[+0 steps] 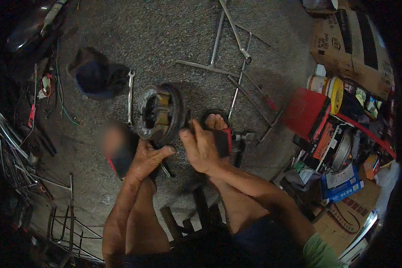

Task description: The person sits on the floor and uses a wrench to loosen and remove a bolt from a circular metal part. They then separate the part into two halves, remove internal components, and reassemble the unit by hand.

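Note:
A round metal brake assembly (179, 105) with curved brake shoes (163, 109) inside its dark rim stands tilted between my feet. My left hand (147, 160) grips it from below, thumb stretched to the right and the other fingers partly hidden behind it. A dark rod with a shiny end (167, 169) sticks out just under that thumb. Close to the rim's lower right, my right hand (200, 146) has thumb and index finger apart; no held thing shows between them. Left of the assembly, a combination wrench (130, 98) lies on the ground.
Several metal bars and T-handled wrenches (214, 67) lie beyond, toward the right. Cardboard boxes (350, 49), a red box (306, 114) and a yellow-rimmed tub (336, 96) crowd the right side. A dark blue cloth item (94, 78) lies far left. Wire racks and rods (71, 214) line the left.

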A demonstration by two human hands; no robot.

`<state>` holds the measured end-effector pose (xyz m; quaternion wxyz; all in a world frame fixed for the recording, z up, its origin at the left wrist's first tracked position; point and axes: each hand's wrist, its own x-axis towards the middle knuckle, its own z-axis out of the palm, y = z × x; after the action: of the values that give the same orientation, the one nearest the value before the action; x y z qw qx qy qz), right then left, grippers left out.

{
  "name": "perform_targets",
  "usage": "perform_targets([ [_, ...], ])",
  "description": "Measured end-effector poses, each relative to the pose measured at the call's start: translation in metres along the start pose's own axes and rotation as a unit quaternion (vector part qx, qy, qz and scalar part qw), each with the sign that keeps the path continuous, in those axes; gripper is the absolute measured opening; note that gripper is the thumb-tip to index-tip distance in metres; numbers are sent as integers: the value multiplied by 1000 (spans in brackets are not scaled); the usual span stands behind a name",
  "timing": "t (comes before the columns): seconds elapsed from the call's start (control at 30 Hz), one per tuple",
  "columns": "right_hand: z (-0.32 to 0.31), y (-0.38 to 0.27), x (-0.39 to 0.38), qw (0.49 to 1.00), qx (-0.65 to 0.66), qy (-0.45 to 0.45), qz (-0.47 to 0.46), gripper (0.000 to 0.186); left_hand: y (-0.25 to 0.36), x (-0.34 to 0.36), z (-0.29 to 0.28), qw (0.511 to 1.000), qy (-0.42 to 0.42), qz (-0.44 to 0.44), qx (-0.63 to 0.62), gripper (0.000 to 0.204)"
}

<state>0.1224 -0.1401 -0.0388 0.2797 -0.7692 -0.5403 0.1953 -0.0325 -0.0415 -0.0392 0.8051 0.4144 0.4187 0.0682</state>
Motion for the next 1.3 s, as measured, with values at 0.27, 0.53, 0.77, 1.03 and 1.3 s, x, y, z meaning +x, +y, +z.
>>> perform_targets([
  [0.27, -7, 25, -19, 844, 301, -48, 441, 42, 43, -9, 16, 982, 103, -155, -10, 79],
  [0.53, -50, -28, 29, 637, 470, -37, 609, 47, 84, -6, 31, 980, 115, -149, -69, 65],
  [0.77, -62, -25, 44, 555, 539, -91, 627, 59, 119, 4, 46, 980, 131, -129, -72, 63],
  [1.03, -61, -21, 42, 553, 548, -92, 621, 58, 111, 2, 43, 979, 122, -139, -89, 54],
  [1.3, -43, 24, -1, 958, 65, -133, 244, 41, 61, 1, 22, 945, 190, -226, -142, 71],
])
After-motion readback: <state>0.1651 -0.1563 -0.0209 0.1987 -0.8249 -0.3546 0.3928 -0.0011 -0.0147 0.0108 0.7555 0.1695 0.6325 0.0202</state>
